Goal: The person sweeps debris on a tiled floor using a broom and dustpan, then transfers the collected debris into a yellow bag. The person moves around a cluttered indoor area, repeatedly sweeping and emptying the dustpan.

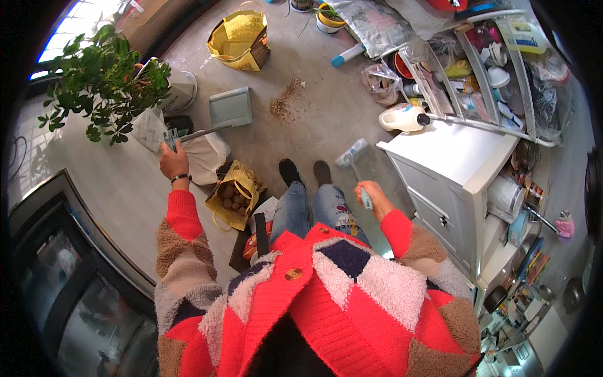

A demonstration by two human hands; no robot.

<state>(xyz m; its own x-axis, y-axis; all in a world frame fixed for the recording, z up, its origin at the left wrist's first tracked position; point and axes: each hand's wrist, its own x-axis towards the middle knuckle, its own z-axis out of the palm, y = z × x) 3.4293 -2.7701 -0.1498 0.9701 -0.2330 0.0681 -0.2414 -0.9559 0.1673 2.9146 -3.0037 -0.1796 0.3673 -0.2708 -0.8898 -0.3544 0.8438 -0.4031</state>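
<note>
My left hand [174, 162] is closed around the grip of a long-handled dustpan [231, 107], whose grey-green pan is at floor level, left of a scattered pile of brown debris [288, 100]. In my right hand [375, 198] is the handle of a broom [352, 153]. Its pale head is right of my shoes, apart from the pile. Bits of debris spread thinly around the pile on the grey floor [320, 113]. Whether the pan holds anything is too unclear to tell.
A yellow bag [239, 42] stands open beyond the dustpan. Left are a leafy potted plant [106, 80] and a yellow bag of round brown items [235, 195]. At right are a white cabinet [433, 188], a cream jug [403, 118] and a crowded shelf rack [494, 89].
</note>
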